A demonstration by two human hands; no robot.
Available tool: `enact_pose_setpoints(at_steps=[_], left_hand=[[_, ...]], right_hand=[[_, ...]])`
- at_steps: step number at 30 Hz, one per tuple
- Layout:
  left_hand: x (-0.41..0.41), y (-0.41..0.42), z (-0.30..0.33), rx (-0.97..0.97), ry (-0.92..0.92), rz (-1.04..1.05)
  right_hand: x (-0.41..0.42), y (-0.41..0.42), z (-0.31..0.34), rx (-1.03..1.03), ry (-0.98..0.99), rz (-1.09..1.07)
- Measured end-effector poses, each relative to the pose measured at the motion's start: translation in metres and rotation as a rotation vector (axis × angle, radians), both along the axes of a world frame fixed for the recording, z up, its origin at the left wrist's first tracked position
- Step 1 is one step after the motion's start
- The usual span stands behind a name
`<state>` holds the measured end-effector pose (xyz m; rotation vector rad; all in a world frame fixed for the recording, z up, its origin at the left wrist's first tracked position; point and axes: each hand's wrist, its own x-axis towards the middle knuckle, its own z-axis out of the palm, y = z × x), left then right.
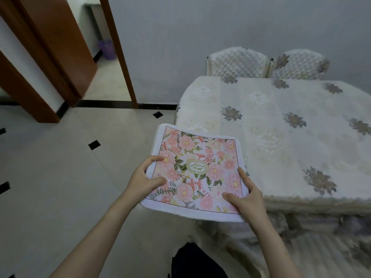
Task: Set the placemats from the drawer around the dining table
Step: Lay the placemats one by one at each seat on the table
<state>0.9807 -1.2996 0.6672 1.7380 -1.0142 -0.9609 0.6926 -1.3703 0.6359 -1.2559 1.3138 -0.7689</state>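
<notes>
Both hands hold floral placemats above the pale tiled floor.
Left hand [143, 178] and right hand [246, 196] fingers clamp the placemats [195, 173], just left of the cloth-covered desk [281, 137]; two quilted chairs [267, 64] far behind.

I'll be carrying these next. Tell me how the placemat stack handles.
Probably floppy: the placemats bow between the left hand and right hand. Likely light, held by the edges alone. Layers at the far corner may slide apart.
</notes>
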Motion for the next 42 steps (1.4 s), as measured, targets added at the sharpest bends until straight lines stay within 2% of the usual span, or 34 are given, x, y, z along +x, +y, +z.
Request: enact_pose_setpoints(at_steps=[9, 14, 23, 28, 36, 38, 39, 42], left_hand=[[0.035, -0.13, -0.005, 0.041, -0.024, -0.032], [0.071, -0.209, -0.023, 0.09, 0.022, -0.065], [0.133, -0.362, -0.085, 0.172, 0.133, -0.32], [0.131, -0.4, -0.11, 0.192, 0.23, -0.368], [0.111, -0.399, -0.132, 0.328, 0.24, -0.397], [0.111, -0.398, -0.132, 0.392, 0.176, -0.437], [0.113, -0.399, -0.129, 0.443, 0.072, -0.494], [0.116, -0.411, -0.123, 0.557, -0.507, -0.737]], right_hand=[[0.039, -0.13, -0.003, -0.052, 0.04, 0.026], [0.071, -0.196, -0.017, -0.034, 0.049, -0.021], [0.12, -0.317, -0.046, 0.064, 0.215, -0.149], [0.122, -0.364, -0.055, 0.109, 0.353, -0.115], [0.1, -0.4, -0.093, 0.213, 0.547, 0.074], [0.098, -0.405, -0.097, 0.269, 0.64, 0.141], [0.098, -0.408, -0.098, 0.284, 0.697, 0.169], [0.1, -0.416, -0.099, 0.264, 0.82, 0.219]])
